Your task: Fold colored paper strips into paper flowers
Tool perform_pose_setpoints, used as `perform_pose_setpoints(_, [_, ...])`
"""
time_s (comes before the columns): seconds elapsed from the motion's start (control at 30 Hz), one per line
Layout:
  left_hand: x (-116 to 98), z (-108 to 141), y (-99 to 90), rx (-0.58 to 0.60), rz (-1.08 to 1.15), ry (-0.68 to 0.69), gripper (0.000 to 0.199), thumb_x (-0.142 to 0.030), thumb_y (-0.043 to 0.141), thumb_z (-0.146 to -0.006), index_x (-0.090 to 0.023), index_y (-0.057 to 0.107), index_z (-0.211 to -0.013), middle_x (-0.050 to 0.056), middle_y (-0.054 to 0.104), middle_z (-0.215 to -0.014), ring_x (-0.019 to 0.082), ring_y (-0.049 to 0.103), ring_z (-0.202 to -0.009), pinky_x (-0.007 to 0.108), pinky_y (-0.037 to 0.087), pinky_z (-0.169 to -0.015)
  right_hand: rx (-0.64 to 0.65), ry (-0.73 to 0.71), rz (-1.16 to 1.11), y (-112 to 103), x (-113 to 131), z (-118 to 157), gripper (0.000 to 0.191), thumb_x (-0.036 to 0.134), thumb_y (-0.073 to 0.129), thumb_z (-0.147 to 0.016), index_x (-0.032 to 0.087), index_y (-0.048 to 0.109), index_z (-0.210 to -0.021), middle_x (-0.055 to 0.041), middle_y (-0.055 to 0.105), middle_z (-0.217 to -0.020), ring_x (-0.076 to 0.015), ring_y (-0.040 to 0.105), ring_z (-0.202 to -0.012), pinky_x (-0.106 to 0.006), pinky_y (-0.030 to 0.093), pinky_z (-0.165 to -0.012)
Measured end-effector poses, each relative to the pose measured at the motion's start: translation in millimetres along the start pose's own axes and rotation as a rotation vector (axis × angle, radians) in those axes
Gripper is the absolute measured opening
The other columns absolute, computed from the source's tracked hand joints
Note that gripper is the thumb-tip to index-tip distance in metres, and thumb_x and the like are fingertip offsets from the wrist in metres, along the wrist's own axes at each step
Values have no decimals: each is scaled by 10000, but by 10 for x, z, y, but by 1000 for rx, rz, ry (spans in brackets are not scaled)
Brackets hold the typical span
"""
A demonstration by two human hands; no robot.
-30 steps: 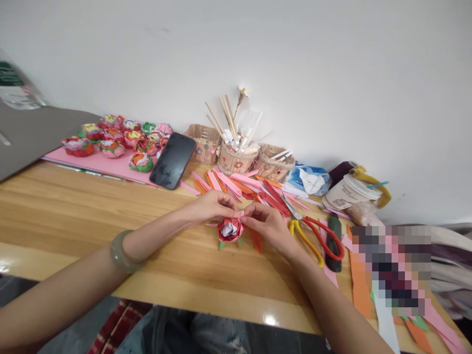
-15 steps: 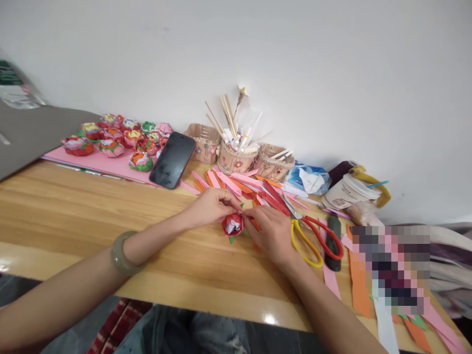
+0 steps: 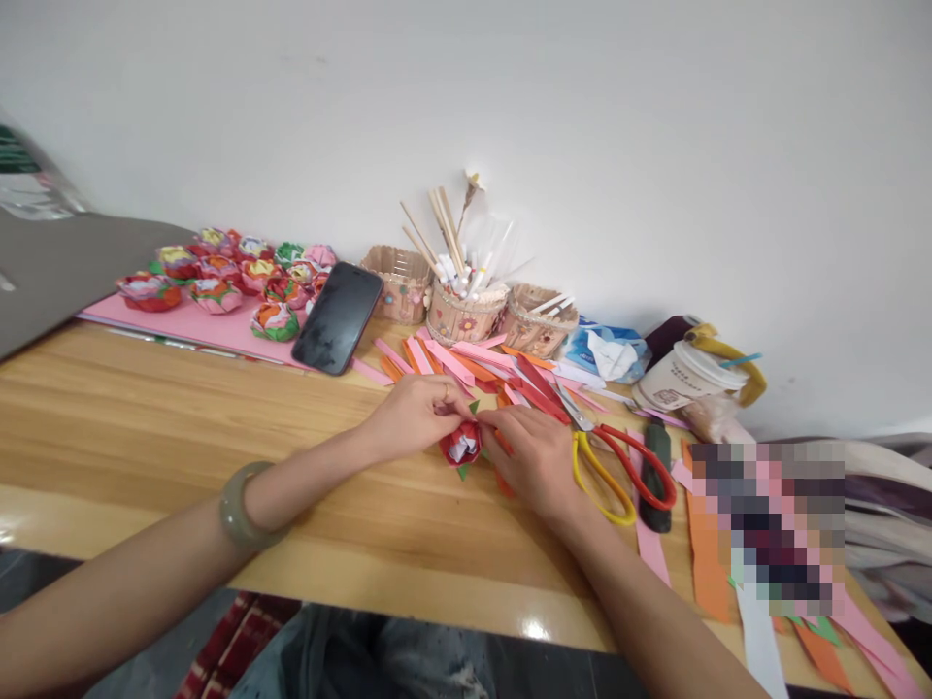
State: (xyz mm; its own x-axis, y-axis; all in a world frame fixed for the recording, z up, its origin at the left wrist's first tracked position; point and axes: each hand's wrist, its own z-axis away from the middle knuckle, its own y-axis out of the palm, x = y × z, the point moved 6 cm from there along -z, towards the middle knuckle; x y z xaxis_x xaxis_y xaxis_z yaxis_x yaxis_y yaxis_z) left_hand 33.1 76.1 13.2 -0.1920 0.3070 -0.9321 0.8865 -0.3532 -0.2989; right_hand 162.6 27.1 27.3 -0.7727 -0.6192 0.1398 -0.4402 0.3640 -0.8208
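Note:
Between my two hands is a small red and white folded paper flower [image 3: 463,447] with green pointed tips. My left hand [image 3: 418,413], a ring on one finger, pinches the flower's far edge with thumb and fingers. My right hand [image 3: 535,451] has its fingers bent and pressed together at the same edge, its fingertips meeting those of the left. Exactly which fold each one grips is too small to see. Scissors [image 3: 641,471] with red and yellow handles lie just right of my right hand. Beyond both hands is a heap of pink, orange and red paper strips [image 3: 451,359].
Finished paper flowers [image 3: 218,291] stand on pink paper [image 3: 196,325] at the left, a phone [image 3: 339,318] beside them. Decorated baskets [image 3: 466,316] line the wall. A paper cup [image 3: 684,379], tissue pack [image 3: 604,349], dark green tool [image 3: 656,476] and orange strip [image 3: 706,544] are on the right.
The flower has turned and tilted slightly between my fingers, and my left fingertips now cover more of its far edge. The view has shifted a little; everything else stays put.

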Motion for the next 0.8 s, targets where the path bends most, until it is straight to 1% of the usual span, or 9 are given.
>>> perform_pose_setpoints(0.07, [89, -25, 13, 75, 268, -184, 92, -179, 616, -670, -147, 688, -716, 43, 660, -716, 156, 602, -692, 274, 456, -682, -27, -31, -28, -36, 15, 21, 175, 152, 511, -849, 215, 663, -906, -54, 722, -800, -170, 656, -728, -277, 466, -665])
perform_pose_setpoints(0.13, [119, -31, 11, 89, 521, -290, 216, -254, 632, -694, -143, 682, -873, 58, 675, -820, 162, 614, -745, 284, 461, -705, -89, -73, -43, -106, 38, 41, 205, 130, 521, -845, 228, 653, -969, -53, 724, -851, -175, 661, -795, -289, 478, -716])
perform_pose_setpoints(0.2, [94, -15, 31, 139, 644, -305, 323, -279, 682, -673, -157, 664, -973, 74, 665, -984, 171, 610, -878, 277, 452, -770, -146, -131, -46, -184, 76, 58, 255, 101, 528, -839, 243, 637, -1021, -48, 724, -897, -173, 663, -853, -293, 489, -753])
perform_pose_setpoints(0.3, [23, 81, 167, 368, 747, -325, 446, -267, 739, -631, -208, 644, -1062, 67, 612, -1172, 184, 547, -1085, 272, 412, -894, -215, -218, -46, -291, 142, 82, 287, 75, 539, -827, 250, 635, -1034, -46, 726, -921, -179, 663, -900, -301, 501, -773])
perform_pose_setpoints(0.4, [-5, 172, 270, 480, 813, -382, 473, -264, 723, -658, -255, 619, -1119, 52, 589, -1229, 191, 532, -1123, 285, 425, -888, -238, -268, -31, -320, 172, 97, 265, 90, 538, -834, 251, 645, -1015, -49, 724, -936, -189, 650, -953, -315, 506, -778])
perform_pose_setpoints(0.5, [34, 149, 265, 355, 784, -393, 424, -222, 711, -665, -240, 647, -1084, 49, 635, -1159, 183, 553, -1091, 268, 427, -872, -244, -234, -23, -268, 121, 88, 253, 110, 527, -846, 275, 644, -999, -36, 708, -995, -190, 621, -1012, -338, 506, -816])
perform_pose_setpoints(0.6, [78, 76, 216, 197, 731, -345, 327, -213, 697, -684, -213, 688, -1011, 44, 673, -1085, 159, 584, -1021, 262, 411, -895, -304, -104, -31, -235, 25, 59, 245, 105, 543, -829, 294, 655, -936, -40, 677, -1060, -209, 592, -1028, -381, 489, -843])
perform_pose_setpoints(0.7, [131, 26, 134, 32, 657, -331, 237, -227, 710, -669, -168, 718, -898, 58, 704, -938, 158, 612, -890, 288, 433, -844, -362, 62, -140, -263, -32, 22, 180, 132, 564, -812, 271, 657, -877, -68, 652, -1001, -206, 595, -924, -365, 490, -773])
perform_pose_setpoints(0.8, [106, -3, 42, -82, 557, -241, 172, -215, 729, -629, -164, 727, -793, 43, 680, -895, 149, 597, -834, 274, 443, -775, -217, 348, -468, -184, -115, -33, 81, 230, 542, -835, 217, 621, -848, -52, 628, -818, -160, 583, -737, -300, 487, -659])
